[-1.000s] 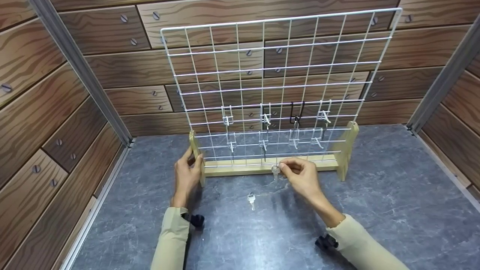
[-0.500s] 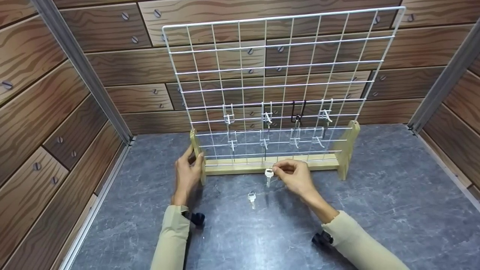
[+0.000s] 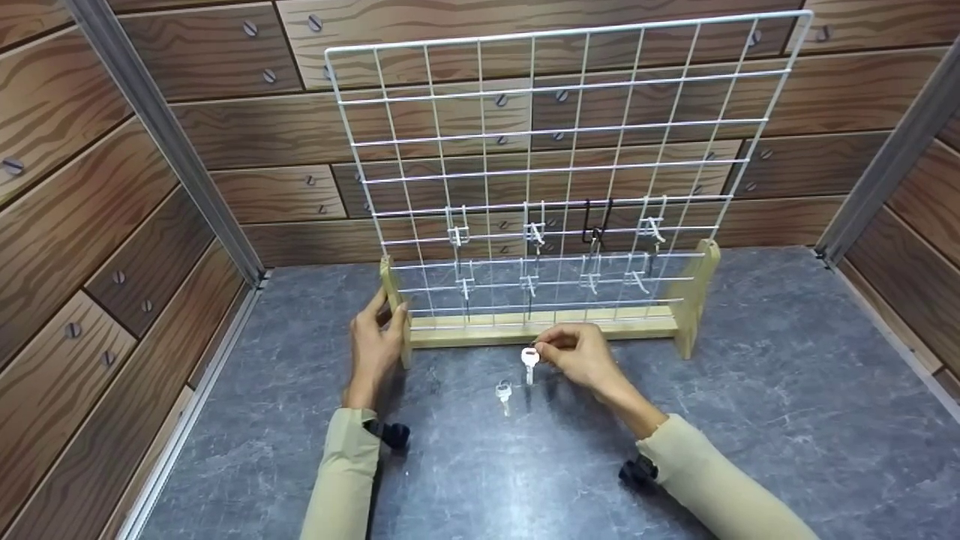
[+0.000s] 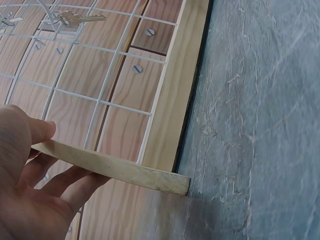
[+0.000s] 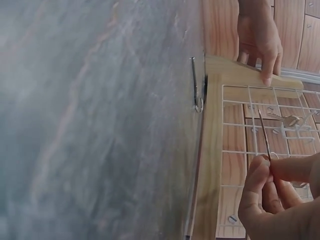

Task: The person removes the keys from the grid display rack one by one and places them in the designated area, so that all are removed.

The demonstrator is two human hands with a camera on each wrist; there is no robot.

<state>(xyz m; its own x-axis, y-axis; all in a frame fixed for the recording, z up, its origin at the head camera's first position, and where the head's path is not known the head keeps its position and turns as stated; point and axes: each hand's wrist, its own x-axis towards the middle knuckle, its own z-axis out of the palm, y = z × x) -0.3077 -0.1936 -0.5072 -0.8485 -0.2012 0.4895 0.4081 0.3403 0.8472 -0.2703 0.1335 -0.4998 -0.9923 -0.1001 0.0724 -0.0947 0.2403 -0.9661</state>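
Note:
The left hand grips the wooden left end piece of the stand, thumb on one side and fingers on the other. Between thumb and fingertips, the right hand pinches a silver key by its ring end, low in front of the stand's wooden base bar. In the right wrist view this key appears edge-on. A second key lies on the table, left of the held one. Above the base, the white wire grid carries hooks in two rows; keys hang on some.
One upper hook is black, the others white. The wooden right end piece holds the grid's other side. Wood-patterned walls with grey metal corner posts enclose the grey marbled table.
The right hand has moved left and slightly towards the front edge with its key, which now hangs close to the key on the table. The left hand has kept its grip on the end piece.

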